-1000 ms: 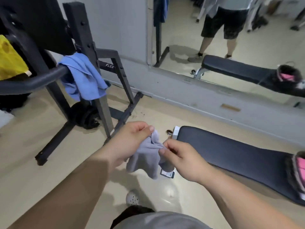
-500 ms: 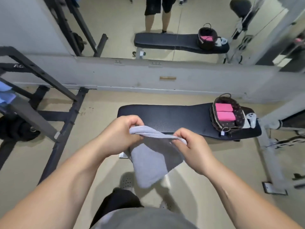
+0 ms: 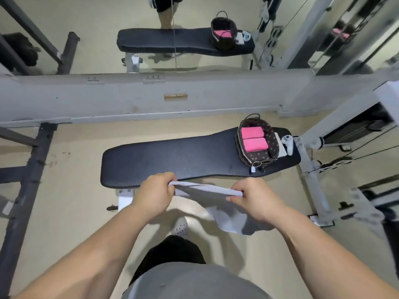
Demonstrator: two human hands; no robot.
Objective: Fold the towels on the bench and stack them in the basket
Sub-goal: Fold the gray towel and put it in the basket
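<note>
My left hand (image 3: 154,196) and right hand (image 3: 257,200) pinch a soft gray towel (image 3: 226,209), stretched flat between them.

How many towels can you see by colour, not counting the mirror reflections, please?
Pink towels, folded in the basket, one behind the other: 2
Grey towel, stretched between the left hand and the right hand at the near edge of the bench: 1
Total: 3
</note>
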